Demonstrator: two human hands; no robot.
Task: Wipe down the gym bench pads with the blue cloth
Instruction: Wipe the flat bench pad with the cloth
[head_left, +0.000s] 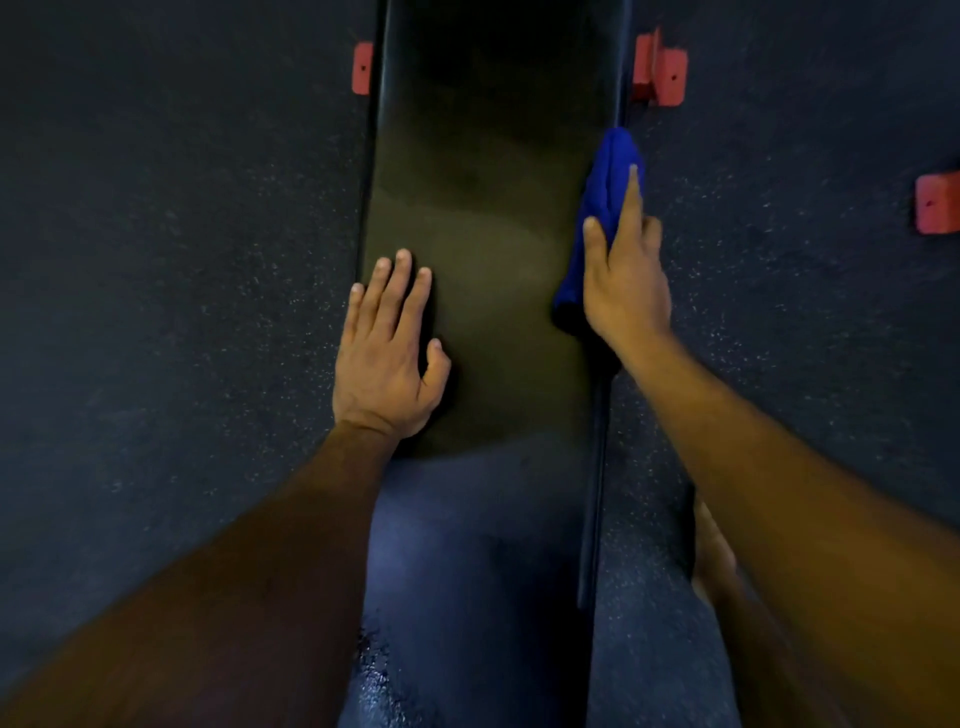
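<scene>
A long black bench pad runs away from me down the middle of the view. My left hand lies flat on its near left part, fingers straight and spread. My right hand holds the blue cloth against the pad's right edge; the thumb sits on the pad side of the cloth and the fingers wrap over the outer side, with the index finger stretched along it. The cloth is folded long and narrow, draped over the edge.
Dark speckled rubber floor lies on both sides of the bench. Red metal brackets stand at the far left, far right and right edge. My leg in blue trousers rests at the near end.
</scene>
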